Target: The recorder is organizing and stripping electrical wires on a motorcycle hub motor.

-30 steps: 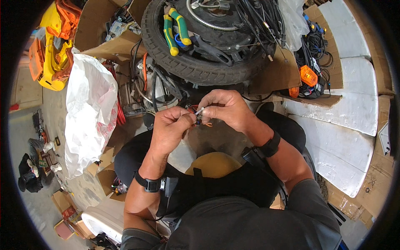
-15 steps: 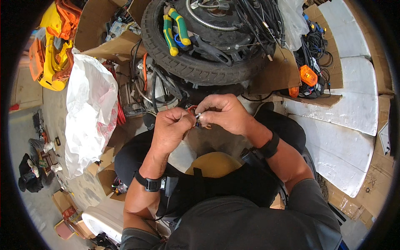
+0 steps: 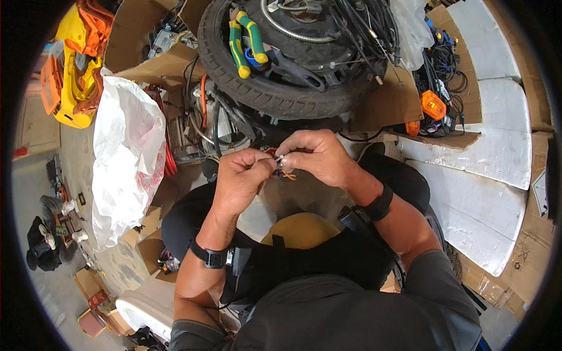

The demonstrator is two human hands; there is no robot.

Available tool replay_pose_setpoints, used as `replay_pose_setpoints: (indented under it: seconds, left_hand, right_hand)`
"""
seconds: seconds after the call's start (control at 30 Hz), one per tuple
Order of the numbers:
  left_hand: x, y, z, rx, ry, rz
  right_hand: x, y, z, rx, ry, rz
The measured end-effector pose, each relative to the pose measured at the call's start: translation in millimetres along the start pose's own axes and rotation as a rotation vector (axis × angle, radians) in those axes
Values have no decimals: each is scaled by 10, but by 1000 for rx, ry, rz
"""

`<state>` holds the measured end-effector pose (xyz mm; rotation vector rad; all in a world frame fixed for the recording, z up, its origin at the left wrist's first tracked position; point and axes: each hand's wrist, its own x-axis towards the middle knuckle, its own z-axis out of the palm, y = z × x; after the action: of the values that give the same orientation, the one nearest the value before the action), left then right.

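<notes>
While both hands meet below the black rubber tyre (image 3: pixel 281 96), left hand (image 3: pixel 241 178) and right hand (image 3: pixel 313 157) pinch a small metal connector with thin orange wires (image 3: pixel 281 168) between closed fingertips; strands may slip free if the pinch loosens.

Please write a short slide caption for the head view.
Left hand and right hand pinch small orange wires below a tyre.

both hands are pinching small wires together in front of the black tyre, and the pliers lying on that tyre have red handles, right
Not quite: the pliers lying on the black rubber tyre have green and yellow handles, not red, as the head view shows. The left hand and right hand do pinch the small orange wires together in front of the tyre.
</notes>
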<state>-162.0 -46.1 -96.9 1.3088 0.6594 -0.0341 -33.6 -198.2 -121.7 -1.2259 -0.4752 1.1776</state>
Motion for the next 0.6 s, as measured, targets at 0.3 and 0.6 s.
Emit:
replay_pose_setpoints:
  seconds: [0.3,0.6]
  left_hand:
    - [-3,5,0,-5,-11,-5]
    - [-2,-19,2,52,13,-18]
  right_hand:
    - [5,5,30,-34,11,-57]
    - [-12,-40,58,-177,8,-104]
